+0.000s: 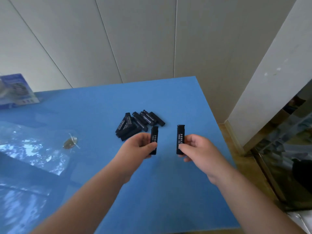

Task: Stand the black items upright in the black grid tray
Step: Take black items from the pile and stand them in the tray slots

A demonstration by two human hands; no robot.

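Several slim black lighters with white print lie in a loose pile (pixel 139 123) on the blue table (pixel 162 183), just beyond my hands. My left hand (pixel 140 147) pinches one black lighter (pixel 154 136) and holds it upright above the table. My right hand (pixel 197 147) grips a second black lighter (pixel 180 135), also upright, white lettering facing me. The two held lighters stand side by side, a hand's width apart. No black grid tray shows in the view.
A blue and white box (pixel 16 91) stands at the far left of the table. A clear plastic bag (pixel 30 149) with a small brownish item (pixel 70 142) lies at left. The table's right edge drops to a wooden floor (pixel 236 149) beside a white wall.
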